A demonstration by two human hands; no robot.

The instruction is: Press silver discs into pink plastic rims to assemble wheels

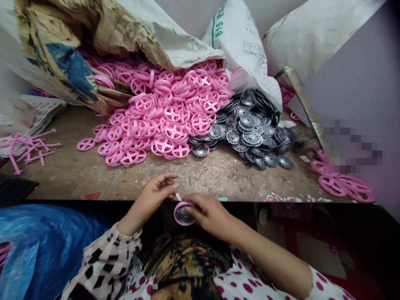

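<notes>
Head view: fingers of the right hand (208,213) pinch a pink wheel (183,214), those of the left hand (152,196) nip a white pin (178,196) at its rim; keeping the wheel level seems wise.

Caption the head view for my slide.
Right hand holds a pink-rimmed wheel, left hand pinches a white bit; pink pile and grey pile behind.

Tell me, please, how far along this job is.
Done: perhaps the pink wheels lying apart. In hand: the right hand holds a pink ring with a grey disc inside; the left hand pinches a white piece. Left: piles of pink rings and grey discs.
</notes>
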